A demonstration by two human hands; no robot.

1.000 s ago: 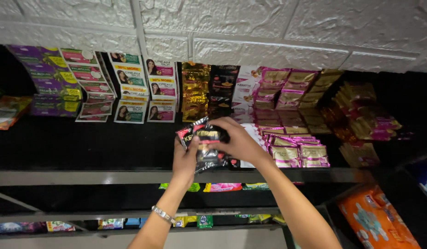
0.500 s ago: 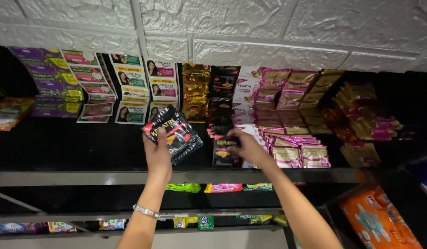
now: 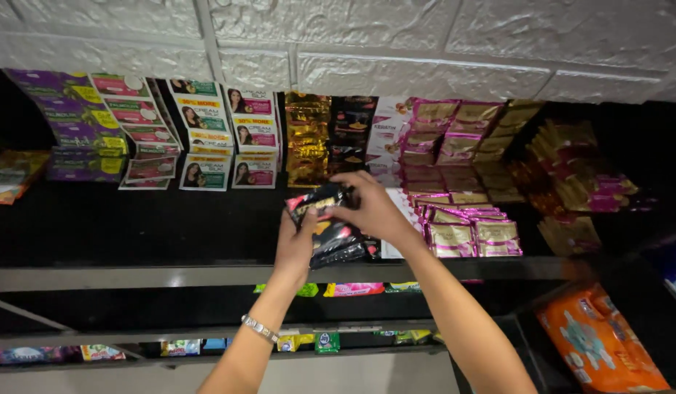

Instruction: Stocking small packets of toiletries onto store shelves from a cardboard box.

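Observation:
Both hands meet over the front middle of a black shelf. My left hand grips a stack of black sachets from below, a bracelet on its wrist. My right hand closes over the top of the same stack, its fingers covering part of the packets. More black sachets lie in a row behind the hands, between gold sachets and pink and gold sachets.
Rows of flat sachets cover the shelf: purple ones at the far left, white ones with portraits, dark gold ones at the right. A white brick wall rises behind. Lower shelves hold small packets; an orange pack sits lower right.
My left hand has come back right from the portrait sachets with the black packets. My right hand has risen off the shelf row and now clasps the same stack.

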